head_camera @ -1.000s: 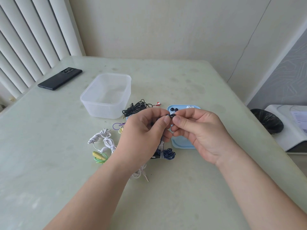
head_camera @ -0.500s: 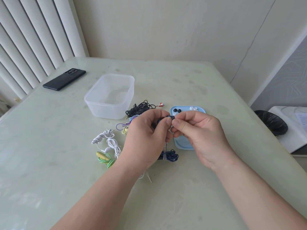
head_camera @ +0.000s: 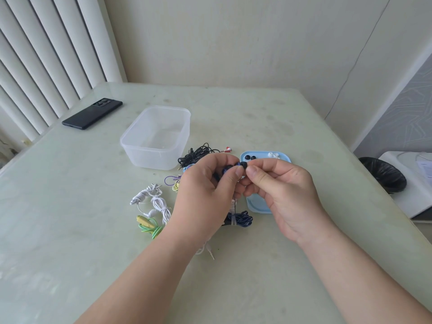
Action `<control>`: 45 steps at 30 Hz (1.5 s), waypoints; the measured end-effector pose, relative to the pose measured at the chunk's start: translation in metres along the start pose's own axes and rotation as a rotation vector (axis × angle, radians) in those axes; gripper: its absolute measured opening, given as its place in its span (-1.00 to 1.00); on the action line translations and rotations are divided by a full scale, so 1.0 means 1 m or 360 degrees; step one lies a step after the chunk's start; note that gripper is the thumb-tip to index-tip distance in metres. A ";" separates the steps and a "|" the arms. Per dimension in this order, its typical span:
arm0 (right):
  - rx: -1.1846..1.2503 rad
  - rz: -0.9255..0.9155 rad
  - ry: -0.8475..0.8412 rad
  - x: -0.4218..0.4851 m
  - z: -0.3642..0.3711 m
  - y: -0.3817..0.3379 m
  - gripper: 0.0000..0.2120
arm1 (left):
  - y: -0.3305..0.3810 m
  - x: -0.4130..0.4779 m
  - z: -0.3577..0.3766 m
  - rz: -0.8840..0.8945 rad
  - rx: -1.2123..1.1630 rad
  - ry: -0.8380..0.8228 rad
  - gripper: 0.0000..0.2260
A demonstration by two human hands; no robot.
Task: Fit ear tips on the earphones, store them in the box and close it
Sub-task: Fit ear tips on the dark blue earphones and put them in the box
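Note:
My left hand [head_camera: 205, 190] pinches a dark blue earbud [head_camera: 228, 170] above the table, its bundled blue cord [head_camera: 240, 219] lying below. My right hand [head_camera: 285, 190] pinches the black ear tip [head_camera: 243, 164] at the bud's end. The blue lid [head_camera: 253, 205] lies under my right hand, with two black ear tips [head_camera: 250, 157] and white ear tips [head_camera: 273, 155] on its far edge. The clear plastic box [head_camera: 156, 136] stands open and empty behind. Black earphones [head_camera: 196, 154], white earphones [head_camera: 153, 202] and green-yellow earphones [head_camera: 149, 225] lie near it.
A black phone [head_camera: 92, 114] lies at the far left of the pale green table [head_camera: 70, 230], beside vertical blinds. A small purple and yellow cord [head_camera: 174, 182] lies by my left hand. Off the table's right edge stand a black-lined bin [head_camera: 383, 175] and a white appliance [head_camera: 416, 183].
The view has shifted slightly. My right fingers have turned at the earbud, and the black ear tip now shows between both hands' fingertips.

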State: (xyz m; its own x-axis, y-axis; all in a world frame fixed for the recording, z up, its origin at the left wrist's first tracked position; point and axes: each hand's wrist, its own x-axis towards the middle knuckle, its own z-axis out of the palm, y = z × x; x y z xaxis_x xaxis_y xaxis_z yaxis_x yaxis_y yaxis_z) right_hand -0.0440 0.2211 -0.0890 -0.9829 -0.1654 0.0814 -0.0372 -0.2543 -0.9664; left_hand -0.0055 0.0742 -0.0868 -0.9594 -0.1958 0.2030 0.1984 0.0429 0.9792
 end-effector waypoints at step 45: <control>-0.0441 0.0019 -0.0061 -0.005 0.001 -0.011 -0.79 | 0.002 -0.001 -0.001 0.0044 0.0089 -0.0062 -0.90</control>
State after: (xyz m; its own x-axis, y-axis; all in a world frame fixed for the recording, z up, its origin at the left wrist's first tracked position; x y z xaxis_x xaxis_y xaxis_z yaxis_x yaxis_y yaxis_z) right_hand -0.0387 0.2241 -0.0787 -0.9761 -0.2043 0.0738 -0.0789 0.0172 -0.9967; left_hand -0.0037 0.0737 -0.0847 -0.9610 -0.1554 0.2287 0.2146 0.1025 0.9713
